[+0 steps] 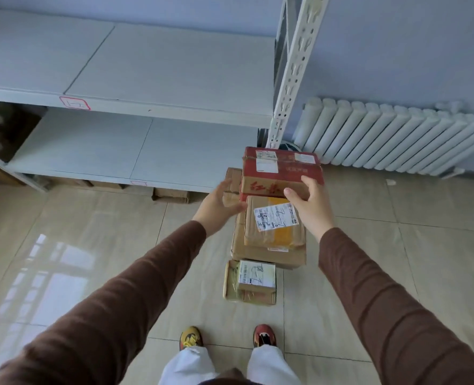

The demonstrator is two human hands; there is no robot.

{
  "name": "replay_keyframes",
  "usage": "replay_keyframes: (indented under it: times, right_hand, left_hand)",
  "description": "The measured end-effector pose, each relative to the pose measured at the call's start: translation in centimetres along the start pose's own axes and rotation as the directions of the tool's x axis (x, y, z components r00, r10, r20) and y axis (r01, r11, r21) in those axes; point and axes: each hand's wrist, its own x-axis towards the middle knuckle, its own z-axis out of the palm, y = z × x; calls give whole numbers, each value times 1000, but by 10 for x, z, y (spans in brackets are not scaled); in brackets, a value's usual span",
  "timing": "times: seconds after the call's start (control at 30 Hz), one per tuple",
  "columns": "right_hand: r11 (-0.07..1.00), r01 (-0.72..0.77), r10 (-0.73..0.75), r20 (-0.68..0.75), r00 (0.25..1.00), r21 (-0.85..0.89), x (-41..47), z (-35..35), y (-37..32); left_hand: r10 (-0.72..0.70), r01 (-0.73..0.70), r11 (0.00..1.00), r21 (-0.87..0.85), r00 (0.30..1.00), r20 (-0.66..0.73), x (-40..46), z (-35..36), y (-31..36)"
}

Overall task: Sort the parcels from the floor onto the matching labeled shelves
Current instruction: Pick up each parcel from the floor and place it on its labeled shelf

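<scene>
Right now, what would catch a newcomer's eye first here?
Two hands in brown sleeves, left hand and right hand, reach toward a red box topping stacked brown parcels on the tiled floor. Behind stand bare white shelves, with a white radiator to their right.

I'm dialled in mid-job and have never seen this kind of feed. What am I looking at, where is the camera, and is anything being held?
There is no machine here: a person wears one wide-angle camera on the head, looking down past both arms. The left hand and right hand reach with open fingers toward a red box at the far end of a cluster of parcels on the tiled floor. The right fingers seem to touch its near edge; nothing is lifted yet. Nearer lie a brown parcel with a handwritten label, resting on a bigger carton, and a small parcel. Behind stand white shelves with red-edged labels.
</scene>
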Motion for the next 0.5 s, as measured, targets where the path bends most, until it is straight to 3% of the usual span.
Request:
replay_keyframes:
  times: [0.27,0.5]
  right_hand:
    - [976,-211,196,194,961,57,18,-6,109]
    - [934,-346,308,301,903,84,30,23,150]
  left_hand:
    - [-243,238,965,-109,970,-29,15,97,-30]
    - [-413,401,891,-214,911,-11,39,139,-69]
